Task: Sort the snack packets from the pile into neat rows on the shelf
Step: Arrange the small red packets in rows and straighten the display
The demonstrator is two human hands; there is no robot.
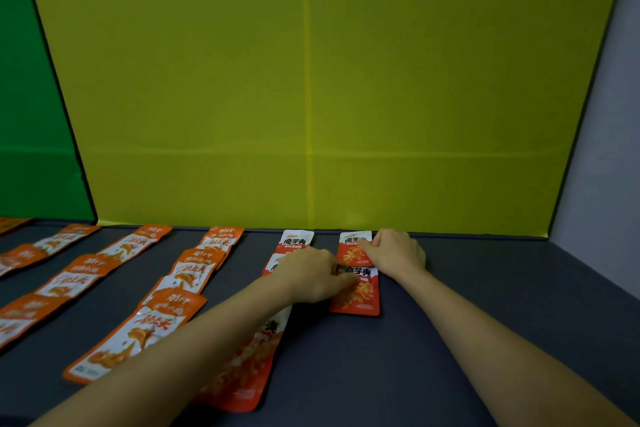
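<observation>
The shelf (467, 305) runs left to right. A back panel (311, 80) stands along its far edge, a side panel (31, 149) at far left and a wall (609, 149) at right. Packets lie flat on the shelf in rows running near to far. The rightmost row holds a far packet (349, 255) close to the back panel and a near packet (360, 298) just before it. The right hand (398, 250) rests on the far packet. The left hand (311, 276) rests on the near packet, its forearm crossing the neighbouring row (294, 239) to the left.

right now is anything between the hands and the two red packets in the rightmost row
Nothing visible. The right hand rests on the far red-and-white snack packet by the yellow back panel; the left hand touches the near red packet in front of it.
</observation>
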